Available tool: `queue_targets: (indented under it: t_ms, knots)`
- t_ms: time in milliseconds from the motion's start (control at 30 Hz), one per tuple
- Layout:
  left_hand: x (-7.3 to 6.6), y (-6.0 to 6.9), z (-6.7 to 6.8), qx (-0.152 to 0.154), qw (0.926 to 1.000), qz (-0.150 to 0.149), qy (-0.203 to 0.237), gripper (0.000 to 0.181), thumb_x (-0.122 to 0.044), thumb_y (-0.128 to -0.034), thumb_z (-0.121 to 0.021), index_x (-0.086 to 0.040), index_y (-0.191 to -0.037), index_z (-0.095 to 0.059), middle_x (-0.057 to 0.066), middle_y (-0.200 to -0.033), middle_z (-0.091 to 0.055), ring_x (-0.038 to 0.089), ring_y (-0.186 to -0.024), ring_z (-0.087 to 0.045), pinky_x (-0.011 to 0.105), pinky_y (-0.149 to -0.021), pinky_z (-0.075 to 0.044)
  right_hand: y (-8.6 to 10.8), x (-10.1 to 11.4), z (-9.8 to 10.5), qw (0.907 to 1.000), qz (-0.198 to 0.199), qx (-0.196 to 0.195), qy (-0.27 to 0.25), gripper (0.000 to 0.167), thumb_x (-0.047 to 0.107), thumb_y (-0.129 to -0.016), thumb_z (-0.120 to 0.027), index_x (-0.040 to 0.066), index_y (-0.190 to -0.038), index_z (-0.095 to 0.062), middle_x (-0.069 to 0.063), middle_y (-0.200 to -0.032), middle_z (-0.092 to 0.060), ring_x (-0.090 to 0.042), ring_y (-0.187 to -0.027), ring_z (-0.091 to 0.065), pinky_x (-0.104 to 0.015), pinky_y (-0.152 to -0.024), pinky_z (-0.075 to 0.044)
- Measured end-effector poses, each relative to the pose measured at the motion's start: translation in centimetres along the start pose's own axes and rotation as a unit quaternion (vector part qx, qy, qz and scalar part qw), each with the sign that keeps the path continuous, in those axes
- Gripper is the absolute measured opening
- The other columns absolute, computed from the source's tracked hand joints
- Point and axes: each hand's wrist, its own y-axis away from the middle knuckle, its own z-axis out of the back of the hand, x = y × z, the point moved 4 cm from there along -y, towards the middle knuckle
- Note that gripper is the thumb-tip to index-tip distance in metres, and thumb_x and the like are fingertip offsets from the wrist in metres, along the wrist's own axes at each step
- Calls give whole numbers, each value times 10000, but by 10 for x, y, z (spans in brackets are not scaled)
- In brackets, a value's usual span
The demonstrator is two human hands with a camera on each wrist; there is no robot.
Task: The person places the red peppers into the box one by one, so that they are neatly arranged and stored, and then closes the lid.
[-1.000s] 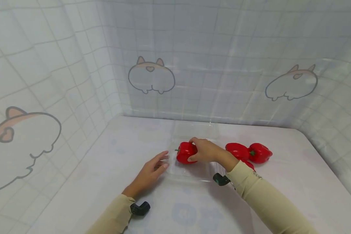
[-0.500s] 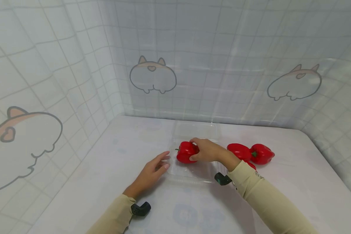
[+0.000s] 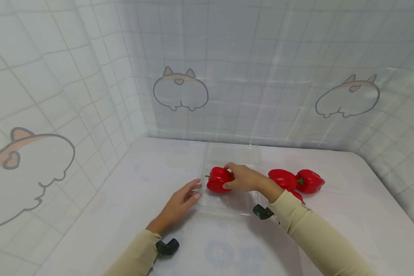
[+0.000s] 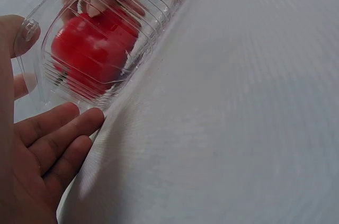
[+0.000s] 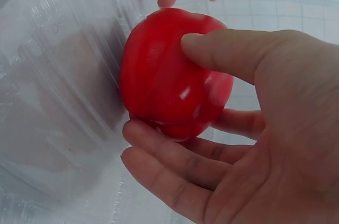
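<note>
My right hand (image 3: 243, 178) holds a glossy red bell pepper (image 3: 218, 180) over the left part of a clear plastic clamshell container (image 3: 227, 201). In the right wrist view the thumb lies on the near side of the pepper (image 5: 169, 70), with fingers around its lower side. The stem points left in the head view. My left hand (image 3: 179, 203) is at the container's left edge, fingers fairly straight. In the left wrist view its fingertips (image 4: 94, 121) lie beside the ribbed plastic wall (image 4: 143, 57), and the pepper shows through it.
Several other red peppers (image 3: 308, 181) lie together on the white table right of the container, one partly hidden by the right forearm. The container's lid (image 3: 232, 153) lies folded back toward the rear curtain (image 3: 234, 76). More curtain stands at both sides.
Both hands stay almost in place. The pepper in my right hand shifts very slightly left within the last half second; the view itself drifts a little.
</note>
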Motion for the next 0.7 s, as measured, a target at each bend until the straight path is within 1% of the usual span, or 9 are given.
queue_targets:
  t_ms: [100, 267, 400, 500, 700]
  knots:
    - [0, 0, 0, 8, 10000, 76, 37, 558, -319, -1018, -590, -256, -1541, -403, -49, -1419, -559, 161, -1192, -589, 440, -1006, -500, -2, -1, -1, 10000, -12, 8, -4, 724, 245, -811, -842, 86, -1416, -477, -75, -1246, -616, -233, -1119, -580, -404, -876, -573]
    - [0, 0, 0, -19, 10000, 58, 16, 555, -314, -1018, -592, -274, -1538, -404, -64, -1414, -559, 155, -1191, -591, 444, -1000, -504, -5, -1, 1, 10000, -12, 47, 37, 692, 265, -820, -835, 85, -1394, -493, -70, -1218, -631, -220, -1097, -590, -399, -874, -572]
    - [-1, 0, 1, -39, 10000, -27, -8, 560, -314, -1019, -590, -262, -1542, -395, -36, -1423, -555, 175, -1188, -595, 452, -987, -513, -5, 1, 2, 10000, -21, 39, 70, 671, 274, -819, -835, 90, -1374, -507, -65, -1202, -637, -212, -1080, -594, -393, -859, -576]
    - [-2, 0, 1, -39, 10000, -35, -32, 568, -316, -1020, -587, -251, -1547, -385, -13, -1431, -551, 190, -1195, -594, 460, -991, -509, -5, 1, 1, 10000, -21, 34, 44, 658, 278, -819, -837, 97, -1364, -516, -63, -1198, -639, -208, -1076, -594, -382, -855, -575]
    - [-2, -1, 0, -22, 10000, 75, -35, 566, -309, -1016, -594, -261, -1543, -393, -22, -1435, -551, 186, -1200, -593, 462, -995, -506, -5, -1, -2, 9999, 52, 74, -68, 676, 265, -810, -843, 88, -1375, -517, -89, -1231, -626, -229, -1108, -589, -391, -854, -578]
